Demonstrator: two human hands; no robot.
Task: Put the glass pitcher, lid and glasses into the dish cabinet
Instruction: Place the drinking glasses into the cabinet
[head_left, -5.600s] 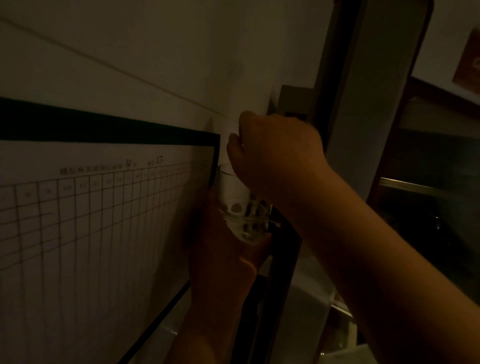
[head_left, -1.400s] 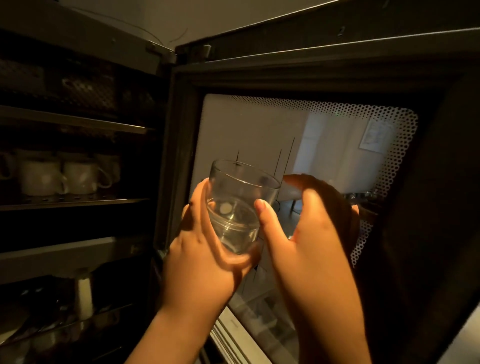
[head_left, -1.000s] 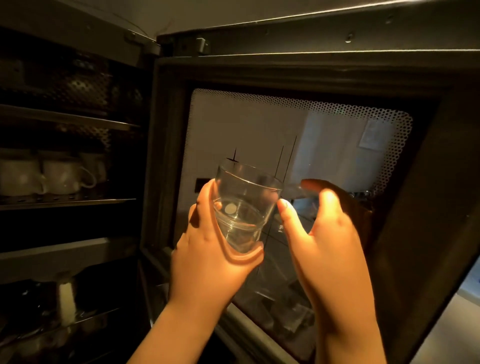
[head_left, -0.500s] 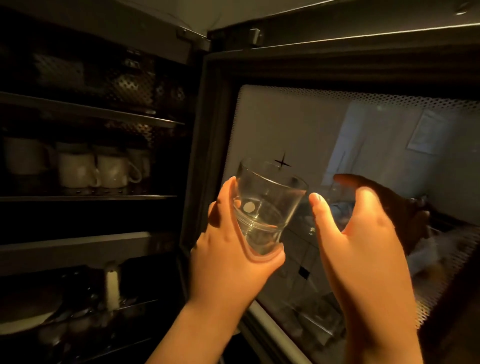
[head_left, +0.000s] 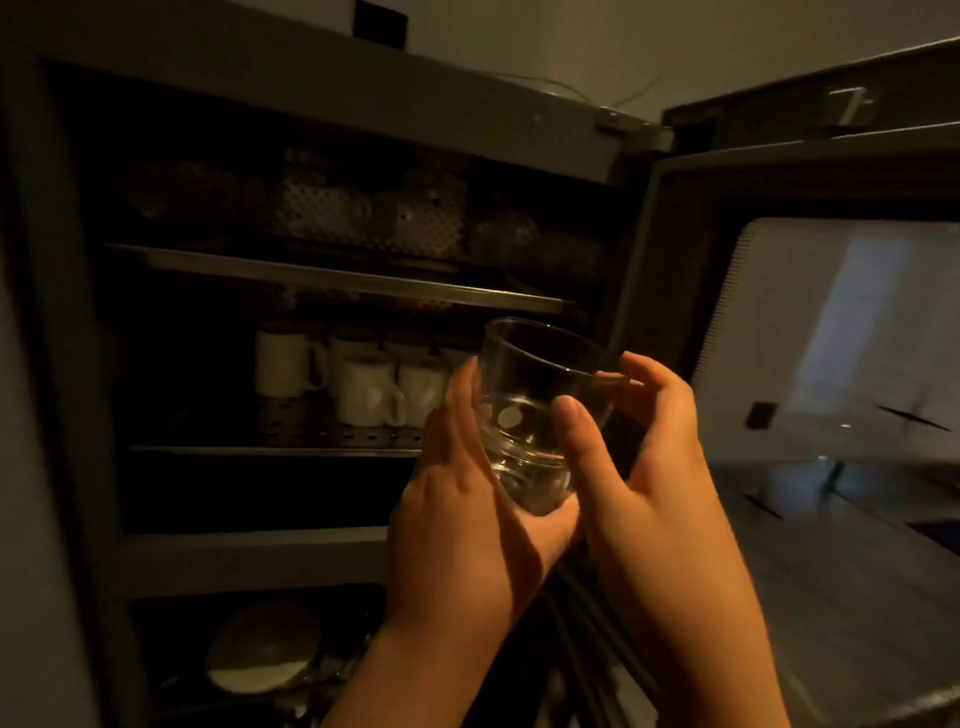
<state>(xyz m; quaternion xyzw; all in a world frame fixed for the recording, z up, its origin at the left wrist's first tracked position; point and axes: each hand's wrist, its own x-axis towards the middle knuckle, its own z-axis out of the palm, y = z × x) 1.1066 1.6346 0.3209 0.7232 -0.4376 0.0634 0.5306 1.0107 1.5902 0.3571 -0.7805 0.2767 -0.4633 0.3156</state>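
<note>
A dim view looks up into an open dark grey metal dish cabinet (head_left: 332, 98). At far left, inside it, a thin metal upper shelf (head_left: 332, 278) runs across. Below that, a perforated metal middle shelf (head_left: 291, 426) carries a cluster of white ceramic mugs with handles (head_left: 363, 382), standing upright in rows. In the lowest compartment, near the bottom left, lies a pale round dish (head_left: 262, 647); its details are too dark to tell.

At the centre, in front of the cabinet opening and level with the mug shelf, two bare hands hold a short clear glass tumbler (head_left: 537, 415). The tumbler is close to upright, its long axis leaning a little, with the open mouth pointing up and slightly to the left towards the cabinet and the thick base pointing down towards the wrists. The left hand (head_left: 467, 525) cups it from the left and below: the palm lies along the left wall, and the fingers curl under the base. The right hand (head_left: 649, 467) grips it from the right: the thumb (head_left: 576, 436) presses across the front wall, and the fingers (head_left: 649, 376) curl round the far side, touching just below the rim. The glass sits between both palms, its rim standing clear above the fingertips.

To the right, the open cabinet door with a glass window (head_left: 841, 338) swings outward, its pane showing pale reflections.
</note>
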